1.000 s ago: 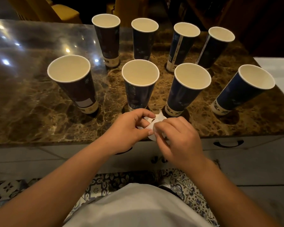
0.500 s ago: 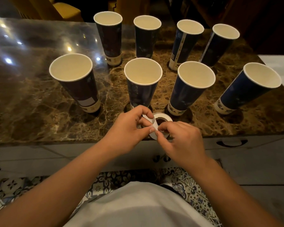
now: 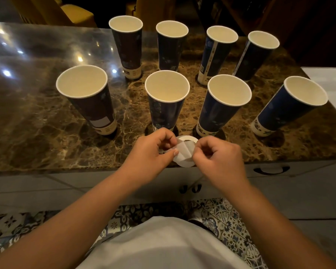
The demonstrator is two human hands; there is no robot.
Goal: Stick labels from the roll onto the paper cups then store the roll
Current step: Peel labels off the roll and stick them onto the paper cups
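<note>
Label-peeling step, at the lower centre of the frame. Left hand (image 3: 150, 152), fingers curled, pinches the label (image 3: 183, 152); right hand (image 3: 218, 158) pinches its other edge above the roll (image 3: 186, 150) by the desk (image 3: 37, 133) edge. Next move, probably: press it onto a paper cup (image 3: 167, 100).

We take this for a home, likely a dining or living room. The tabletop (image 3: 37, 117) is polished brown marble, glossy enough to mirror ceiling lights near its far left corner. Beyond its far edge stand yellow upholstered chairs (image 3: 74, 14) in a dim room. Below the near edge the floor (image 3: 217, 216) carries patterned blue-and-white tiles, beside pale plain ones.
</note>
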